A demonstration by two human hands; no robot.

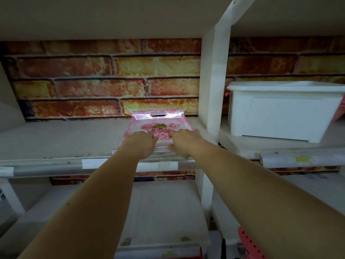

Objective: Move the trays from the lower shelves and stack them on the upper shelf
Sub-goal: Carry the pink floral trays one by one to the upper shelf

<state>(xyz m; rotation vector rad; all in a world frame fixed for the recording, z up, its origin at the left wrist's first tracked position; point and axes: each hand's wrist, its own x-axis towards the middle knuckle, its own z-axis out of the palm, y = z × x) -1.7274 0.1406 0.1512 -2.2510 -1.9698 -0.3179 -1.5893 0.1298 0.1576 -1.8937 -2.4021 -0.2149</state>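
Nearest, low down by the right arm, a pink plastic thing with little holes (250, 243) pokes up; I cannot tell what it is. The lower shelf board (164, 208) looks bare where it shows.

Higher up, both arms reach to the upper shelf (56, 141). The left hand (142, 144) and the right hand (183, 142) lie on the near end of the stack of pink flowery plastic trays (158, 121). The fingers look fairly flat, pressing and not grabbing, though they are a bit blurry. The stack sits at the shelf's front edge, close to the white upright post (211, 109).

Past the post sits a white plastic tub (283, 113). Behind it all is a brick-pattern wall (104, 79).

The near end of the stack seems to hang over the front edge. If the hands let go too soon, the trays could tip and fall. A crooked push could bump the post.
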